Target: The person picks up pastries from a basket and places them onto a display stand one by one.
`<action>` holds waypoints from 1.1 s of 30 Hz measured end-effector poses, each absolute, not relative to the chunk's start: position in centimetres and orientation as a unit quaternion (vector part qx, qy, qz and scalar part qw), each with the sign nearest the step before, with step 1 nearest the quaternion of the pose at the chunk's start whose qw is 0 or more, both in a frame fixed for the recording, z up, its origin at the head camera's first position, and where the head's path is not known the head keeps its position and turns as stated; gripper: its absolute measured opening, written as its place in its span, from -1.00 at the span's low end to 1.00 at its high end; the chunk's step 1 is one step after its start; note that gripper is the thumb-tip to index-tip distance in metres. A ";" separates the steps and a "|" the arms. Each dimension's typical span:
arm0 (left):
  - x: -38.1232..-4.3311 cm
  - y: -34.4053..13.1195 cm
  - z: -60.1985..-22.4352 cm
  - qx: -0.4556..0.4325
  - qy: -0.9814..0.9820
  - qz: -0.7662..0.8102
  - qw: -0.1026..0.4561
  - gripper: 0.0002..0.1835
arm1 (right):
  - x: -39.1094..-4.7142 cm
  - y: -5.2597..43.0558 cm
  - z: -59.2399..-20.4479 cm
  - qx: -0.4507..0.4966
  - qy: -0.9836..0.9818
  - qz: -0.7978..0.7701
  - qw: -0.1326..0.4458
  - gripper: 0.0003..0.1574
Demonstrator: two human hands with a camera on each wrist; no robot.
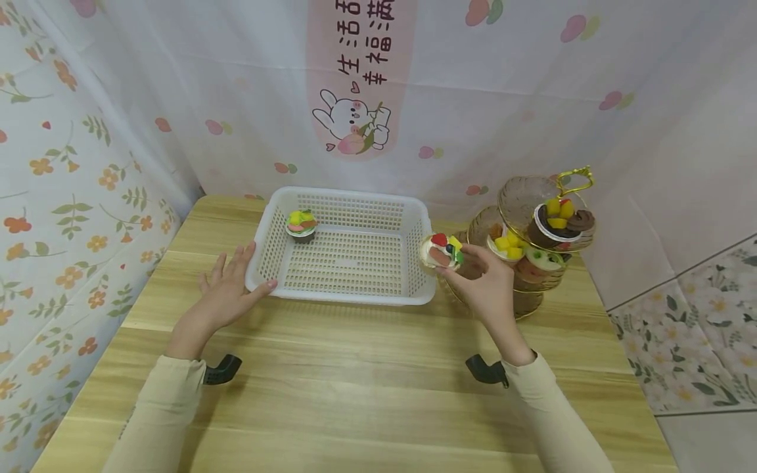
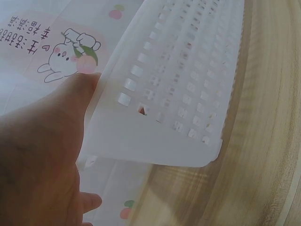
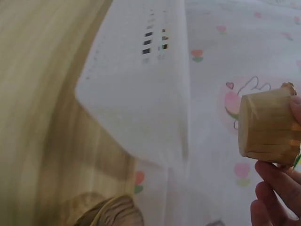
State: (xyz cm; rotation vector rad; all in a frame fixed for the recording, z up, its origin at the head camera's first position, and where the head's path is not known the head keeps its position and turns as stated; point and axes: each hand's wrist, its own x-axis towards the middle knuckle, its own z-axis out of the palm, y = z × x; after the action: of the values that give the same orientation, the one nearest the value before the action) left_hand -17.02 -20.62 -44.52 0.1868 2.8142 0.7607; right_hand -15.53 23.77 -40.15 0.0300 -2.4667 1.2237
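Note:
My right hand (image 1: 486,281) pinches a toy cupcake (image 1: 441,252) topped with cream and colourful fruit pieces, over the right rim of a white plastic basket (image 1: 343,297). The right wrist view shows the cupcake's tan paper cup (image 3: 268,127) tilted on its side between thumb and fingers. At the basket's front left corner, my left hand (image 1: 227,289) rests against the rim with its fingers spread and fairly straight. Inside the basket, in the back left, stands another cupcake (image 1: 302,225) with green and yellow topping.
A tiered, clear amber stand (image 1: 520,187) with a gold handle (image 1: 576,177) stands right of the basket. It bears several cupcakes, among them a chocolate one (image 1: 556,223) on top. Behind the wooden table (image 1: 343,387) hangs a printed curtain (image 1: 248,79).

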 end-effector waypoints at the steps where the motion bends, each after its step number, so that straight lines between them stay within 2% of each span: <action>1: -17.0 -20.6 -44.5 0.064 0.957 0.259 0.110 0.05 | -15.1 24.1 -40.4 0.004 -0.878 0.435 0.199 -0.34; 12: -16.9 -20.6 -44.3 0.063 0.958 0.255 0.113 0.05 | -11.3 26.7 -42.9 -0.068 -0.869 0.415 0.259 -0.31; 24: -16.8 -20.6 -44.5 0.065 0.957 0.260 0.112 0.05 | -10.0 27.5 -45.5 -0.083 -0.858 0.395 0.319 -0.31; 33: -16.8 -20.5 -44.4 0.065 0.958 0.258 0.109 0.04 | -9.4 27.3 -47.2 -0.141 -0.851 0.387 0.327 -0.32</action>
State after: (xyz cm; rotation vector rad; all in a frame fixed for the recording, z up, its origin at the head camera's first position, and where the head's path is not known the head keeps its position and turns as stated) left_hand -16.80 -20.51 -44.40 0.1919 2.8163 0.7585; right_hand -9.41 27.34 -47.21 -0.3695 -2.2278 1.0127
